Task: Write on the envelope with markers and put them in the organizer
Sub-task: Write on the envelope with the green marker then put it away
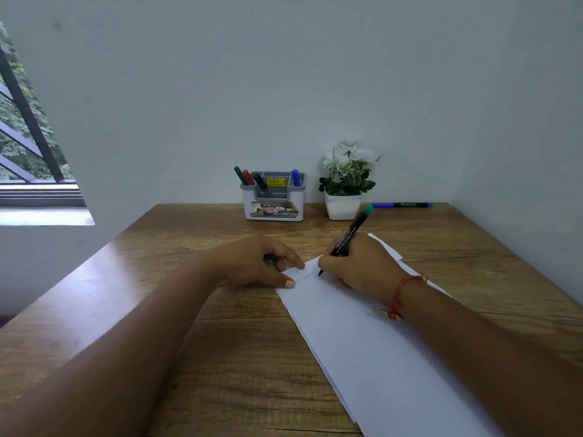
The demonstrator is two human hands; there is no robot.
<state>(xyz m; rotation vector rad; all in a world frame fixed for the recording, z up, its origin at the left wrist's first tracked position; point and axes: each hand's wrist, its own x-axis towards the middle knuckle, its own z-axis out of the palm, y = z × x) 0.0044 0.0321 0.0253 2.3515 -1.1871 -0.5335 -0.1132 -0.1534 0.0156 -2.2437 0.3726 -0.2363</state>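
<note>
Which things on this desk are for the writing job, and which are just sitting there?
For the job: envelope; green marker in the right hand; left hand steadying the envelope, gripping what looks like the cap; organizer with its markers; blue marker on the desk.
Just sitting there: flower pot; window.

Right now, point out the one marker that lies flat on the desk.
The blue marker lying alone to the right of the plant pot. The others stand upright in the organizer, except the one the right hand grips to write.
</note>
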